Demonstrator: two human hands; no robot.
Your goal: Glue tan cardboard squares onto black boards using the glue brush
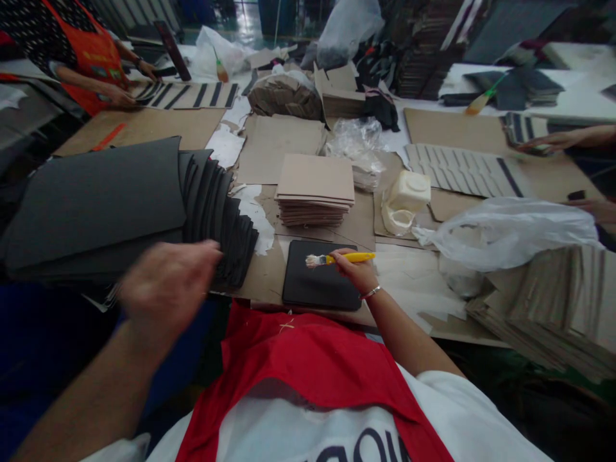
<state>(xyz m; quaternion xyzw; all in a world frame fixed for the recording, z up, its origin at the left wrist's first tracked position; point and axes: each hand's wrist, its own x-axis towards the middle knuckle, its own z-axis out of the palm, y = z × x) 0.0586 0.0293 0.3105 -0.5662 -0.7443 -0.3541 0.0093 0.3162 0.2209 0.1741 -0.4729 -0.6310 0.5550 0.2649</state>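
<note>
My right hand (355, 269) is closed round the yellow handle of a paintbrush (353, 257), its pale bristles pointing left. The brush is over a dark rectangular panel (308, 285) at the table's front edge; whether the bristles touch it I cannot tell. My left hand (168, 282), smeared by motion, is raised at the left, in front of a large stack of dark grey sheets (106, 192). What its fingers do is too blurred to make out. Just behind the dark panel sits a stack of beige boards (315, 179).
A cut-open plastic jug (409, 192) and a clear plastic bag (520, 231) lie right of centre. Stacked boards (553, 301) fill the right front. Across the table a co-worker in an orange apron (91, 51) handles striped strips; another person's hands (572, 138) reach in from the right.
</note>
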